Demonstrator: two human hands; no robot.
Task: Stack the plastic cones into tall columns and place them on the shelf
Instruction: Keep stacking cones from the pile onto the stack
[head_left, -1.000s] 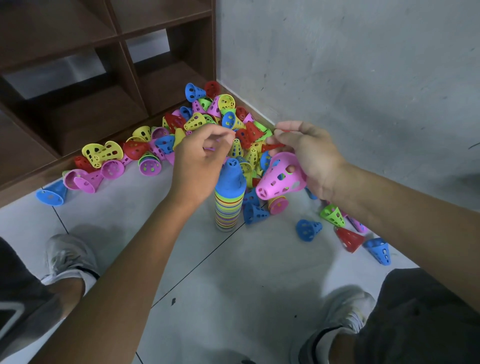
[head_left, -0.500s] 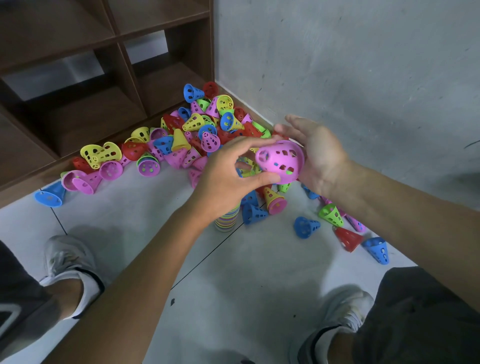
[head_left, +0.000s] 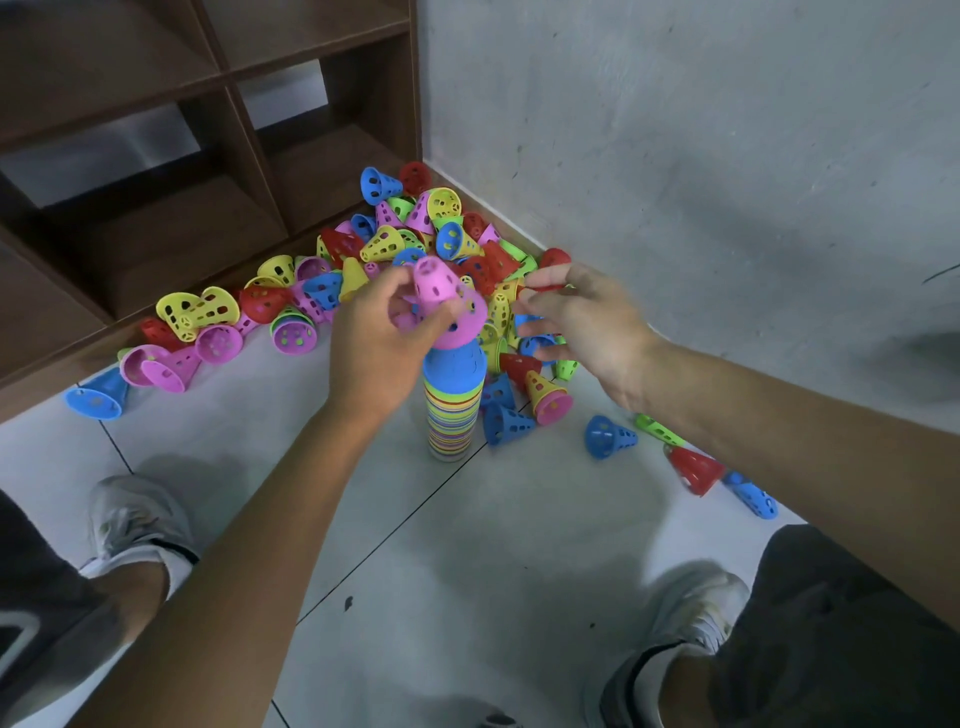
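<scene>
Viewpoint: looking down from a person's head at both bare hands over a tiled floor (head_left: 519, 545), by the corner where a wall meets a shelf.
Left hand (head_left: 382, 343): fingers curled round a pink cone (head_left: 447, 306), holding it narrow end up, just above the stack.
Right hand (head_left: 587, 322): fingers spread apart and relaxed, thumb and forefinger close by a small red piece (whether they pinch it cannot be told).
Stack (head_left: 451, 405): an upright column of nested cones in striped colours, blue on top, standing on the floor between the hands and the feet.
Pile (head_left: 415, 249): loose red, yellow, blue, green and pink cones heaped in the floor's far corner, spilling along the shelf's base.
Strays: a blue cone (head_left: 608, 437) and a red cone (head_left: 693, 468) lie apart near the wall edge.
Shelf (head_left: 208, 130): dark brown wood, open compartments, at the floor's far left edge.
Feet: a grey shoe (head_left: 132, 519) at each near corner.
</scene>
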